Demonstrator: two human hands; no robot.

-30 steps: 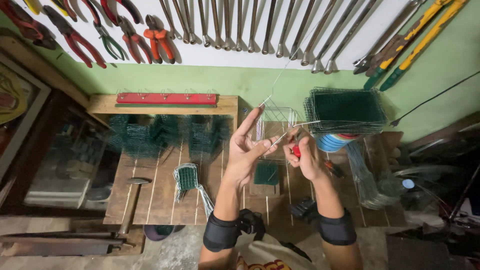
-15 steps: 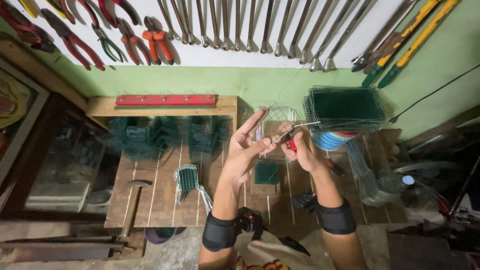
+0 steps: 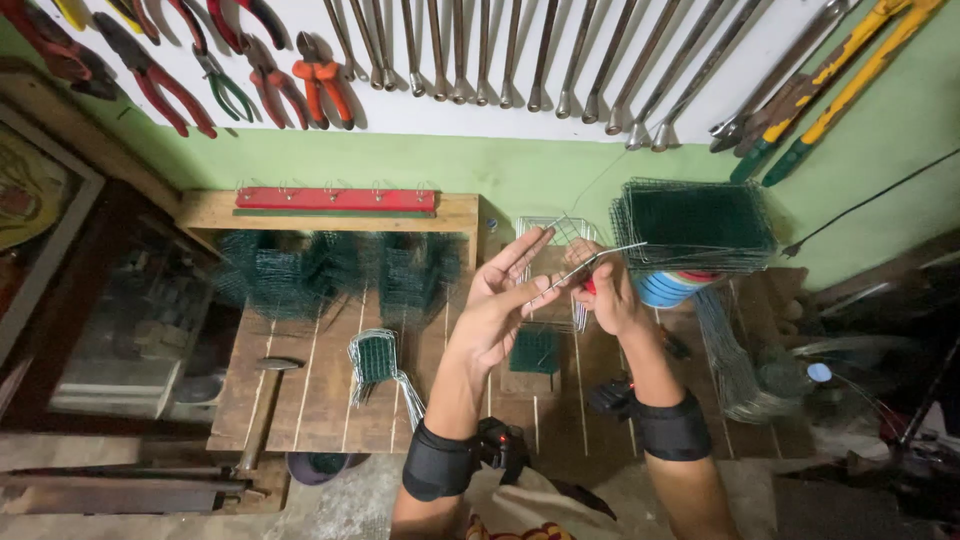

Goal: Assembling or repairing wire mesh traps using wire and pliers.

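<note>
Hammer [image 3: 262, 415] on workbench [image 3: 300, 400] left, mesh stack [image 3: 693, 225] right (tools [image 3: 480, 50] hung behind)
</note>
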